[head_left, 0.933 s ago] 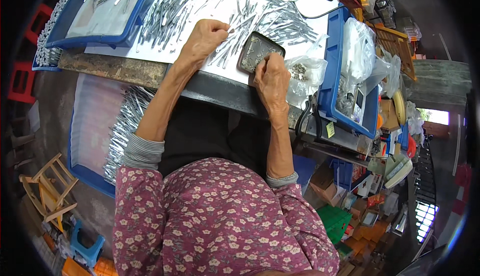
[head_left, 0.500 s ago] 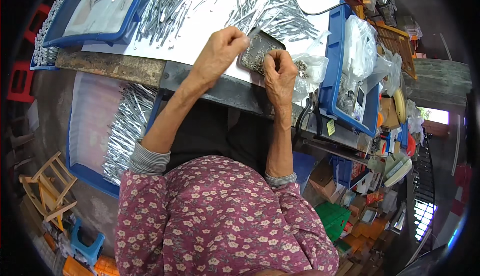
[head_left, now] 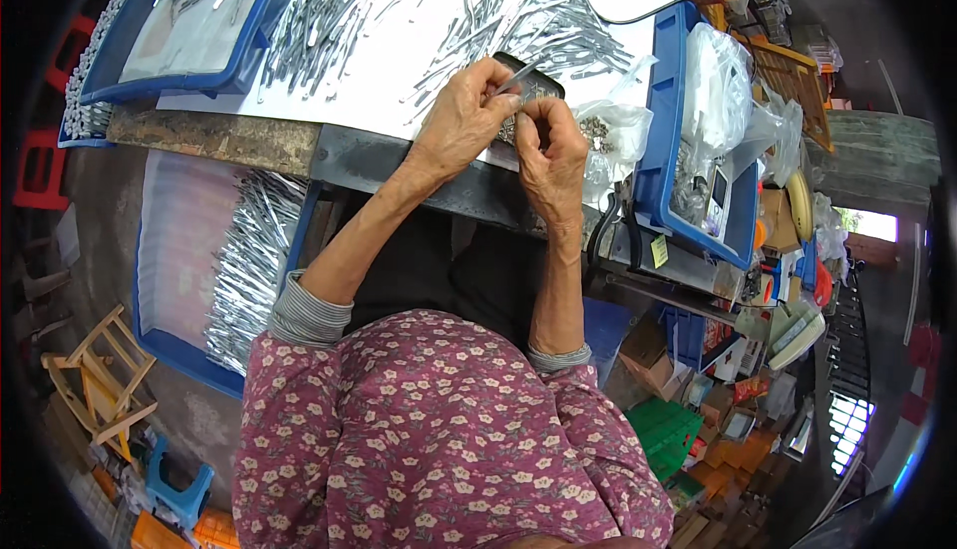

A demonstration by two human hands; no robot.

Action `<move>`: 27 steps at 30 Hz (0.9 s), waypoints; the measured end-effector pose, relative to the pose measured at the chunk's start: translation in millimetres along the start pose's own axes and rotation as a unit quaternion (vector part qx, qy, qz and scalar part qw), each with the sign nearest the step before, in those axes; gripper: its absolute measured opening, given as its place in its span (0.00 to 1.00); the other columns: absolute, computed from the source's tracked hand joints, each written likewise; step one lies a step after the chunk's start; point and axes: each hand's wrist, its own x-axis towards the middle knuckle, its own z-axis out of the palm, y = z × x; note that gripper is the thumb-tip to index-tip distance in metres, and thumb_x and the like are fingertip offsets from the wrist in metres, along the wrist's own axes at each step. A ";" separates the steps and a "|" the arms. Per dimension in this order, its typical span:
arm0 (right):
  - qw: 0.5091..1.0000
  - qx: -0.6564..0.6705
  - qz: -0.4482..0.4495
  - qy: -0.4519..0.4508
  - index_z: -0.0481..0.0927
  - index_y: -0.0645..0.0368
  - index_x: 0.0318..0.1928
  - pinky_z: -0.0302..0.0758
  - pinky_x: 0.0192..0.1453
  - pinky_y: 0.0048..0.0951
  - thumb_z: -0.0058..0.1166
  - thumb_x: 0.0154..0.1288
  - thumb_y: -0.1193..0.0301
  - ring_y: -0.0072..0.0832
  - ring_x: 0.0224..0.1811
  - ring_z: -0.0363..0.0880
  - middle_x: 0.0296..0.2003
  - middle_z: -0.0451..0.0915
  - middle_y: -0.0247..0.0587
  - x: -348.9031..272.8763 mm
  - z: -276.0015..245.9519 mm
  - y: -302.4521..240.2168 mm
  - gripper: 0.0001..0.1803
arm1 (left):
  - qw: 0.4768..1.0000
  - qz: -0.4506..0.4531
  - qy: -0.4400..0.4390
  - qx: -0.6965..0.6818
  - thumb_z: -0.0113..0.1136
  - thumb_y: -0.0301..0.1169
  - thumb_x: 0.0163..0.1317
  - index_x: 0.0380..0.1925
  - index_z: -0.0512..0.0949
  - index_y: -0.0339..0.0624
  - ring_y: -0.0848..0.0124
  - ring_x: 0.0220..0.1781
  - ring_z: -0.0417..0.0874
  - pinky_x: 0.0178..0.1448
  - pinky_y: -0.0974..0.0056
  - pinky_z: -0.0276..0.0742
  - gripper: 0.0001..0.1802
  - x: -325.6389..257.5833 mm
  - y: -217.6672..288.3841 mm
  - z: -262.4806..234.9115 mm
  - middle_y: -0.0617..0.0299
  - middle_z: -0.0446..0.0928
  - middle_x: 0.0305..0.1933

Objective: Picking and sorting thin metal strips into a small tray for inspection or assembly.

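My left hand (head_left: pixel 462 116) pinches a thin metal strip (head_left: pixel 518 77) between thumb and fingers, just above a small dark tray (head_left: pixel 543 85) on the white table sheet (head_left: pixel 409 41). My right hand (head_left: pixel 551 150) is closed beside it, fingertips meeting the strip's lower end; what it holds is too small to tell. Both hands touch over the table's front edge. Several loose metal strips (head_left: pixel 558 21) lie scattered on the sheet behind them.
A clear bag of small parts (head_left: pixel 606 131) lies right of my hands. A blue bin (head_left: pixel 668 150) with plastic bags stands further right. Blue trays of metal strips sit at the back left (head_left: pixel 199 21) and below the table (head_left: pixel 244 270). A black cable (head_left: pixel 608 11) crosses the back.
My left hand left the scattered strips and came right with one strip. My right hand moved off the dark tray to meet it; both hands now join at the table's front.
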 end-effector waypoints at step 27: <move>0.942 0.291 0.139 0.091 0.72 0.64 0.30 0.59 0.17 0.14 0.51 0.60 0.73 0.12 0.16 0.64 0.19 0.71 0.30 0.7 11.7 -12.7 0.06 | 0.940 -0.079 -0.020 -0.332 0.45 0.25 0.61 0.43 0.69 0.27 0.84 0.17 0.61 0.18 0.79 0.54 0.13 -25.5 13.3 -4.5 0.68 0.66 0.19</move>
